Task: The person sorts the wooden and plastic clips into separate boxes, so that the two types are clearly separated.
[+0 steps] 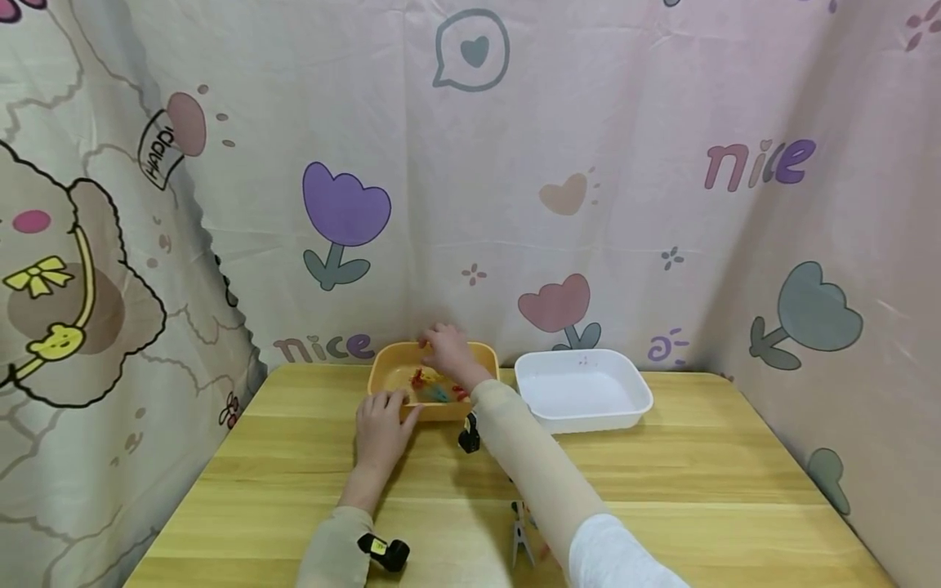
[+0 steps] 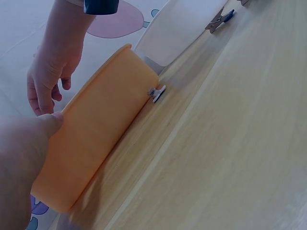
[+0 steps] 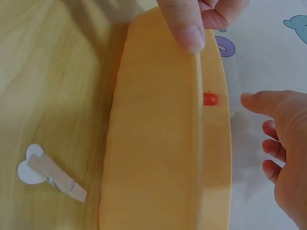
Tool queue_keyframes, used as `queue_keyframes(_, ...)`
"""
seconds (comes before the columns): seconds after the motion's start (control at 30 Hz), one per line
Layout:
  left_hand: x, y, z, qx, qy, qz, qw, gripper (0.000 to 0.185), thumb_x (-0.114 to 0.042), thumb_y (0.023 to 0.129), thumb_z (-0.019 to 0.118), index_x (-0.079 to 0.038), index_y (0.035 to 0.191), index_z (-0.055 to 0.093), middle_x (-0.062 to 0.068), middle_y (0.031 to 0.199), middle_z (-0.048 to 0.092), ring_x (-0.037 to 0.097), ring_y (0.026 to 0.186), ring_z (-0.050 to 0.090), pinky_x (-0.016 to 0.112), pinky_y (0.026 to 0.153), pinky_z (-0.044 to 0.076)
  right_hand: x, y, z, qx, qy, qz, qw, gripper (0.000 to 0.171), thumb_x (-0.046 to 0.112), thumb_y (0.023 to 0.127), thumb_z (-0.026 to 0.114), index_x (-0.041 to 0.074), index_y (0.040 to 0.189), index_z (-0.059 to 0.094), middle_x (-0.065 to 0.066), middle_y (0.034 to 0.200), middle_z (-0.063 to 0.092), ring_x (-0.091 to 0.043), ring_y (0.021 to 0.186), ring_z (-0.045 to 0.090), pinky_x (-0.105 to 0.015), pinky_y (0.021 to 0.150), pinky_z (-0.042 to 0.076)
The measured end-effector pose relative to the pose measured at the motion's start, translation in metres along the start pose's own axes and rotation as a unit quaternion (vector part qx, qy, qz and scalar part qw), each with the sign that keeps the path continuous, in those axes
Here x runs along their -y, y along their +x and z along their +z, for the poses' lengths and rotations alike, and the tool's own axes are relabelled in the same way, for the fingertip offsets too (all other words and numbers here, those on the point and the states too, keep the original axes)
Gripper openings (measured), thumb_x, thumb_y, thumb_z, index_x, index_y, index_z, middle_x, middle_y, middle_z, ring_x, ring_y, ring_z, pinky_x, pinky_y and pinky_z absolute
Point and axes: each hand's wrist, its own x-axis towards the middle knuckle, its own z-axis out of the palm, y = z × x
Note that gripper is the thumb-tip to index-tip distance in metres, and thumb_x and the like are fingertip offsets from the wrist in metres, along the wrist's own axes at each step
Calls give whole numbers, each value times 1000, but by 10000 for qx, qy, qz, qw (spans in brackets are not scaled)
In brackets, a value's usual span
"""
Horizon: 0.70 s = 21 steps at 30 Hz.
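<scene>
Right of the right hand (image 1: 446, 349) the white tray (image 1: 583, 390) blocks; the curtain (image 1: 515, 204) walls off beyond; bare desk (image 1: 698, 474) lies open nearer.

Bright, even, soft light; faint shadows on table (image 1: 662, 482). Head view bends at edges; wrist close-ups slightly blurred.
</scene>
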Motion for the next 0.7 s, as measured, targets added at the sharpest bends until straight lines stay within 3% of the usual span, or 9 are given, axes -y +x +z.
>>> queue_keyframes(0.2,0,0,1,70,-39,-78,9999,32,-35,81,78,-7,93,66,12,88,61,33,83,55,48,82,43,-3,-1,1,128,-62,10,9999,27,28,89,72,14,112,69,-4,115,62,-24,106,55,-45,96,44)
queue_keyframes(0.7,0,0,1,36,-6,-33,10000,34,-35,80,79,-6,92,67,12,86,60,33,82,54,47,81,42,-12,-12,-3,-81,189,-146,9997,22,24,88,72,11,105,69,-6,112,63,-23,104,55,-37,94,46)
